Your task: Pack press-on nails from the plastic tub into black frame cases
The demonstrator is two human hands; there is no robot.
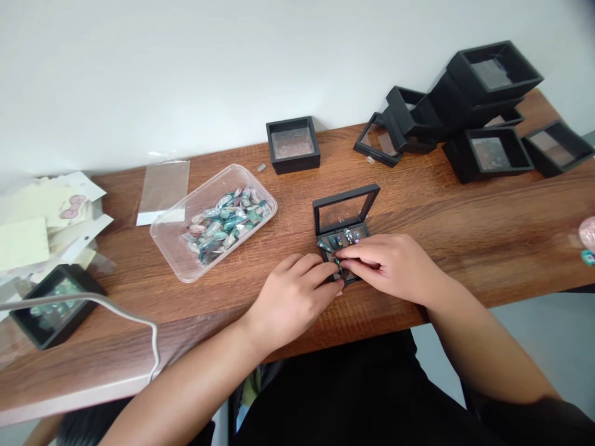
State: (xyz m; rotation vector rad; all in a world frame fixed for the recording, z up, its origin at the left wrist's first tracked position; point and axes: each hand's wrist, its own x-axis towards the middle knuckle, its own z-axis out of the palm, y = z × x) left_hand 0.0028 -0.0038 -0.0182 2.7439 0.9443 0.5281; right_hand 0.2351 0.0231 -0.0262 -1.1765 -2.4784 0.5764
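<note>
A small hinged black display case (346,207) stands open on the table in front of me, its clear-windowed lid tilted up. Several teal and glittery press-on nails (348,235) lie inside it. Over its front part, the fingertips of my two hands meet at a dark green press-on nail (339,266). My right hand (395,266) reaches in from the right, forefinger and thumb pinched at this nail. From the left, my left hand (297,297) has its fingers bent and closed against the same nail, at the case's front left corner. The fingers partly hide the case.
A clear plastic tub (170,248) of loose teal and pink nails lies to the left. Black boxes (493,99) are stacked at the back right; another black box (294,161) stands by the wall. Cards (28,238), a filled box (56,310) and a cable (125,314) are at far left.
</note>
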